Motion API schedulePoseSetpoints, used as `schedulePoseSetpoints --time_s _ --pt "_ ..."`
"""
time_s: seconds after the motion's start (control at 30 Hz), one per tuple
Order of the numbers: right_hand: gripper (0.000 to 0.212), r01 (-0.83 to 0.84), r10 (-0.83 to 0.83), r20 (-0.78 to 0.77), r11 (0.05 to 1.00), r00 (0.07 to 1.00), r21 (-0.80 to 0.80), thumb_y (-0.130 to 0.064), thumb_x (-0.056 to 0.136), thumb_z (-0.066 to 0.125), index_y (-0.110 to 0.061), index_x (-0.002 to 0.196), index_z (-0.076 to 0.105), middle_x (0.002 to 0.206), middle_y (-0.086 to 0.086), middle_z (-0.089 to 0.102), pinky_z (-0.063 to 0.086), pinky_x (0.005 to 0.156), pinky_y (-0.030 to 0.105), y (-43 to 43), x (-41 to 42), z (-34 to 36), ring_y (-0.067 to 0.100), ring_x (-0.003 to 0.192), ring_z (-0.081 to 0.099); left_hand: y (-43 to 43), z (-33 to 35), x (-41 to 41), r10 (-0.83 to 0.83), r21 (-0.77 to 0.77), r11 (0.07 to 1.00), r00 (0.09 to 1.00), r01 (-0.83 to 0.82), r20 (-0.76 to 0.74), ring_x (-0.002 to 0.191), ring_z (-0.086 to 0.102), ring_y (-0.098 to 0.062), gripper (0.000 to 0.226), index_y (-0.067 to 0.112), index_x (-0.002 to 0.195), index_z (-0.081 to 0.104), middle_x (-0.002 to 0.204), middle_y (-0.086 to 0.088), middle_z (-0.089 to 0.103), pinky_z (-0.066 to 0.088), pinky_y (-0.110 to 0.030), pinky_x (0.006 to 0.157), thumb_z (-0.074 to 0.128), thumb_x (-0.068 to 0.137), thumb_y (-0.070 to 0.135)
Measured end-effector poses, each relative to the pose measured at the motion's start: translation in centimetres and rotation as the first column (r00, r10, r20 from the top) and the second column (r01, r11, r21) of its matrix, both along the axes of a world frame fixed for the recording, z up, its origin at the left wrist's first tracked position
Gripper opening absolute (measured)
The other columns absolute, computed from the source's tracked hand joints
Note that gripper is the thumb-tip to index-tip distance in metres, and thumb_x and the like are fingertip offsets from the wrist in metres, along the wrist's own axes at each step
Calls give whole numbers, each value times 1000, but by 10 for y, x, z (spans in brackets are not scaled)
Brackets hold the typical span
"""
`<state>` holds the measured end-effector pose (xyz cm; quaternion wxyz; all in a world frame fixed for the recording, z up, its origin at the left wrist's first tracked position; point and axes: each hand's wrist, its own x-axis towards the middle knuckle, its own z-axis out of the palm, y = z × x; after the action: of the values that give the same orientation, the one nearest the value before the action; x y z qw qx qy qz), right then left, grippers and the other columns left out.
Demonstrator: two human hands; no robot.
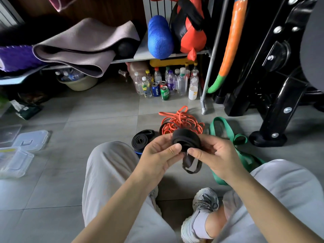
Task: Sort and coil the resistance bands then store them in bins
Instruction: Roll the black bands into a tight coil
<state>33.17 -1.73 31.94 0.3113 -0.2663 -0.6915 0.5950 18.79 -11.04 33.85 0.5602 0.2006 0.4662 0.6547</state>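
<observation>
While the floor [98, 109] carries a green band [221, 128] on the right, an orange tangle [182, 122] far of the hands, clear bins [15, 160] at left and a coiled black band [142, 139], the left hand [158, 155] and right hand [217, 156] both grip a black coil [186, 140] above the knees, its loose end hanging.

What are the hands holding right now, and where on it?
Both hands grip one black resistance band, mostly rolled into a coil. The left hand and right hand pinch the coil's sides and lower edge, while its loose tail hangs below.
</observation>
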Motion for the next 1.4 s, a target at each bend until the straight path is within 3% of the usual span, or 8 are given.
schedulePoseSetpoints --time_s 0.13,0.2,0.27,0.57,0.8,0.93,1.17,1.4 --pt "29 -75 -2 278 961 961 265 -18 74 81 -28 99 73 85 1 75 51 72 17 6 3 -2 2 76 67 -4 7 -16 -134 -102 990 476 92 -869 90 61 -2 51 30 119 50 117 4 58 51 -23 79 73 78 10" --pt "24 -165 21 374 919 927 357 -20 77 77 -26 101 72 82 1 75 52 71 21 8 2 4 7 74 70 -6 12 -18 -215 -224 962 -74 155 -974 107 56 -11 59 31 131 46 123 7 55 48 -28 83 72 78 28" --pt "19 -214 37 401 888 915 407 -20 79 74 -25 97 72 76 2 73 50 69 30 9 0 11 14 71 69 -3 19 -18 -194 -227 966 -235 124 -952 103 57 -18 46 31 126 52 114 7 61 46 -31 78 66 82 30" --pt "21 -122 13 309 935 951 333 -31 71 80 -28 90 72 81 2 73 52 76 46 12 -3 19 21 77 66 -4 25 -29 -18 1 1000 645 29 -764 76 64 -37 47 38 87 68 84 -6 72 51 -58 78 69 77 -8" --pt "33 -93 91 -72 995 993 -27 -21 67 78 -45 90 73 83 -8 73 55 77 33 2 -14 13 8 78 66 -4 13 -5 114 123 987 987 -100 -111 79 69 -17 25 16 90 71 87 -6 73 58 -26 65 67 67 8" --pt "30 -46 50 -57 996 997 70 -17 73 73 -41 91 74 84 -2 75 54 79 26 2 -15 12 6 78 67 -2 14 -7 88 -6 995 888 -102 -451 85 65 -24 28 18 99 64 103 -17 65 57 -30 71 70 76 2" --pt "25 -165 63 307 933 950 320 -15 76 78 -30 95 74 83 1 70 53 73 45 14 -12 20 17 76 66 0 42 -32 -109 -117 973 -52 199 -993 103 56 -19 43 19 118 63 113 0 63 45 -35 90 72 76 24" --pt "36 -131 53 232 933 971 334 -15 73 81 -46 81 65 76 -3 64 50 65 34 14 -14 28 10 67 59 8 45 -37 -122 -118 976 13 183 -992 84 52 -6 25 22 104 67 97 7 66 44 -28 77 69 80 15"
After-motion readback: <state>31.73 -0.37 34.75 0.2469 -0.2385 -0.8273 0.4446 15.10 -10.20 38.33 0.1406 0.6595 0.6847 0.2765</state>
